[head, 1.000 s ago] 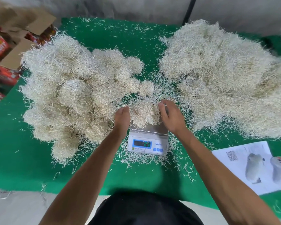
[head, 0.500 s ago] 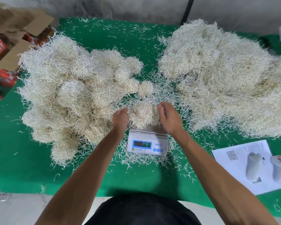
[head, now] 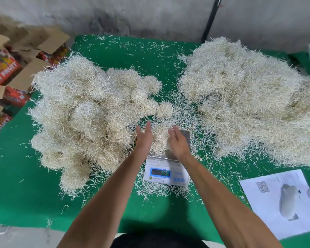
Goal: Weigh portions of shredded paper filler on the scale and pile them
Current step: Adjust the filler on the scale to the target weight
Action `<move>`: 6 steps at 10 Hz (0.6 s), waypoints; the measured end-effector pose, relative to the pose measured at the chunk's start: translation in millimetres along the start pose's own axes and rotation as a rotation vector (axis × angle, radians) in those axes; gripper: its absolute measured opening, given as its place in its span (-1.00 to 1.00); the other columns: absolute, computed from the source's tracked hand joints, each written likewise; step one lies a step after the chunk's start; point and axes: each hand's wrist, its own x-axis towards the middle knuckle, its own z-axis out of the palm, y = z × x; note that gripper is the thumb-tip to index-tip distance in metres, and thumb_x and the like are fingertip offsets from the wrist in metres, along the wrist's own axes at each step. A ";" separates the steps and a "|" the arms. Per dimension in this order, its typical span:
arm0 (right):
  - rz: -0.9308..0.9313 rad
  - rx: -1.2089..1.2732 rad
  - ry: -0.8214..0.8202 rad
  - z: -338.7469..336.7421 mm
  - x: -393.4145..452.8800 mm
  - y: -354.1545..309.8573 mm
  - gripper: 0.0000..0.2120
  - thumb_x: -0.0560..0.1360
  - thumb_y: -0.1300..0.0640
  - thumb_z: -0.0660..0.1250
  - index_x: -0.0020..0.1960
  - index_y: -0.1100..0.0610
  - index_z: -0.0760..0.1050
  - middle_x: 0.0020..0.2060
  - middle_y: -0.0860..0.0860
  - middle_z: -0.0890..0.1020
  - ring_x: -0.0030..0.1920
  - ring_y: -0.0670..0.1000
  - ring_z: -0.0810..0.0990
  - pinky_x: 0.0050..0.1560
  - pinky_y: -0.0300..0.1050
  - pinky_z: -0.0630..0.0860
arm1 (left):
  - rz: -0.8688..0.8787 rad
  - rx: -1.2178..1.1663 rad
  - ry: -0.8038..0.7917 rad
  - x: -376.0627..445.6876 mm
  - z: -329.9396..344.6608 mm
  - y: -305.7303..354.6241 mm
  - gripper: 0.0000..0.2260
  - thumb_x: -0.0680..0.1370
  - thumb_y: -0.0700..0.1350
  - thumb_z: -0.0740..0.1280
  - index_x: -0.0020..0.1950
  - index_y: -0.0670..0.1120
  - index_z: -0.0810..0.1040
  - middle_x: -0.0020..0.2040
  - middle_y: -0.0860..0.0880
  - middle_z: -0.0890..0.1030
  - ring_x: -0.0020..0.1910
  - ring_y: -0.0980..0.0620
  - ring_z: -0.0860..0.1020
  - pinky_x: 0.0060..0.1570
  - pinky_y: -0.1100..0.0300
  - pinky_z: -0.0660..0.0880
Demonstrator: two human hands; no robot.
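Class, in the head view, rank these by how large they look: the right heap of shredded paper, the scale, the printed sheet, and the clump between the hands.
1. Right heap of shredded paper
2. Printed sheet, partly cut off by the frame
3. Scale, partly covered
4. Clump

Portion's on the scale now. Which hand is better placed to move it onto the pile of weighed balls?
Left, probably. The left hand sits on the portion's side facing the balled pile, nearly touching it. The right hand is on the side toward the loose heap and would have to cross the scale.

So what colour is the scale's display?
Blue surround, dark screen, on the white scale; head view.
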 end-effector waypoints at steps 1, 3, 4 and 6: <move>-0.106 0.061 -0.064 27.5 -8.9 -14.4 -0.62 0.71 -0.18 0.13 0.31 -0.01 0.57 0.21 -0.02 0.65 0.17 -0.15 0.56 0.36 -0.02 0.45 | -0.002 -0.106 -0.123 4.5 4.8 19.9 -0.32 0.62 0.37 0.00 0.62 -0.01 0.12 0.60 -0.08 0.19 0.56 -0.12 0.20 0.53 -0.19 0.09; -0.661 -0.189 0.051 37.2 1.4 -78.1 -0.74 0.71 0.00 0.22 0.32 0.00 0.58 0.30 -0.06 0.57 0.32 -0.06 0.50 0.38 -0.02 0.43 | -0.182 -0.784 -0.265 -1.5 -21.8 45.7 -0.58 0.71 0.11 0.08 0.01 -0.16 0.57 -0.05 -0.19 0.59 -0.23 -0.03 0.69 -0.19 0.15 0.60; -0.635 -0.272 0.120 16.3 18.5 -93.4 -0.63 0.70 0.03 0.14 0.41 0.11 0.52 0.43 0.06 0.48 0.43 -0.01 0.37 0.51 0.16 0.27 | -0.209 -0.675 -0.440 -25.6 -25.6 70.0 -0.61 0.69 0.07 0.13 0.18 -0.20 0.58 0.08 -0.23 0.68 -0.02 -0.11 0.70 -0.06 -0.04 0.62; -0.773 -0.277 -0.001 52.1 -7.1 -112.8 -0.59 0.64 -0.06 0.19 0.43 0.04 0.49 0.52 -0.02 0.38 0.55 -0.05 0.26 0.58 0.16 0.20 | -0.050 -0.904 -0.507 -64.2 -61.6 62.7 -0.39 0.71 0.10 -0.13 0.41 -0.41 0.31 0.30 -0.59 0.29 0.49 -0.33 0.29 0.57 0.02 0.09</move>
